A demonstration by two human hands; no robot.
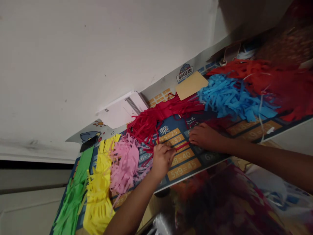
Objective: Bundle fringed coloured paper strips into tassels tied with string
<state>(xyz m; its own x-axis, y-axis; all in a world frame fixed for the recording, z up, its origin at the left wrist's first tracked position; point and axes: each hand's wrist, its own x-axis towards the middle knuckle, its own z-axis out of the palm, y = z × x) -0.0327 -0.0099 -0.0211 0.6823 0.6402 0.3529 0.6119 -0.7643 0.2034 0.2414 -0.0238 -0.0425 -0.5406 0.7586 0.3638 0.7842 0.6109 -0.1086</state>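
Between my two hands a thin red paper strip [182,146] runs straight over the printed table mat. My left hand [162,160] pinches one end, and my right hand [204,136] has its fingers closed at the other. Just beyond my left hand lies a dark red fringed paper bundle [156,114] with loose strands. A pink fringed bundle [124,161] rests left of that hand. A blue fringed bundle [234,98] lies beyond my right hand, and dark red paper near its wrist is partly hidden.
Yellow [99,189] and green [73,199] fringed bundles cover the left end. An orange-red fringed pile [288,81] with a whitish string fills the right. White papers [119,111] and a tan paper [192,85] lie near the wall [97,49]. A dark flat object [88,143] sits at far left.
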